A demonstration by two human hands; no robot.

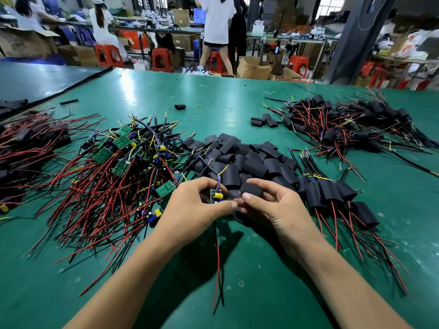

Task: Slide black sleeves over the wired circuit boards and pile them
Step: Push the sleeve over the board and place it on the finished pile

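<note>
Two bare arms fill the lower part of the frame, the left forearm [133,276] at lower left and the right forearm [332,276] at lower right, both uncovered as far as the bottom edge. The left hand [194,210] and right hand [278,210], near the centre, are bare too. Both thumbs show short, plain fingernails.

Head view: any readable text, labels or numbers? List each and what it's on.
No text can be read.
Cardboard box, far left: dark print, blurred.
Green circuit boards in the pile: markings too small.
Wired board pinched by left hand: mostly hidden.
Black sleeve in right hand: no print visible.
</note>
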